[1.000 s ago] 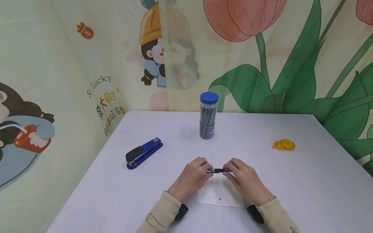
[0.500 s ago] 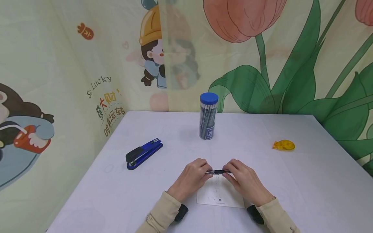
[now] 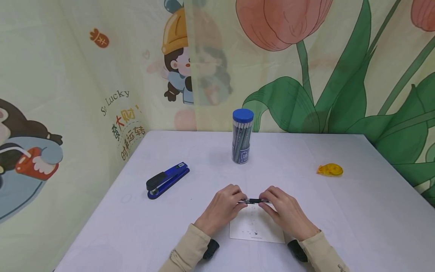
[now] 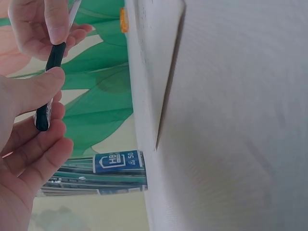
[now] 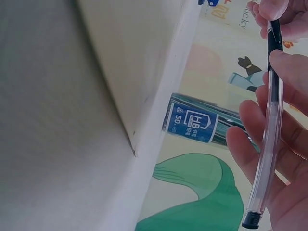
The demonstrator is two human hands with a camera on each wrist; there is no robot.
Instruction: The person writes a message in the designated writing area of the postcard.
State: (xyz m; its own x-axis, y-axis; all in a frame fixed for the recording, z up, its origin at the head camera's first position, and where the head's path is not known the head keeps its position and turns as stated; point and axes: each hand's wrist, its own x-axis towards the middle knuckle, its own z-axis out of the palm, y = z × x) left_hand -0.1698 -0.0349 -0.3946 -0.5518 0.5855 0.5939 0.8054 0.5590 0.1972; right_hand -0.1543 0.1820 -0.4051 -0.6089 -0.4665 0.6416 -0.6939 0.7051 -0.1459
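Observation:
My left hand (image 3: 221, 209) and right hand (image 3: 289, 213) hold a pen (image 3: 254, 201) level between them, above a white card or thin pad (image 3: 255, 224). In the right wrist view the pen's clear barrel (image 5: 267, 159) ends in a black plug, and my right thumb and fingers pinch it near the black cap. In the left wrist view the thumb and fingers of my left hand pinch the black capped end (image 4: 43, 118). Small dark print marks the card, whose far part lies behind the hands.
Beyond the hands stands a clear tub of pencils (image 3: 241, 138) with a blue lid. A blue and black stapler (image 3: 168, 180) lies on the left of the white table (image 3: 112, 226). On the right lies a small yellow rounded item (image 3: 330, 170), kind unclear.
Both hands keep their hold on the pen and stay almost in place. The whole head view has shifted very slightly.

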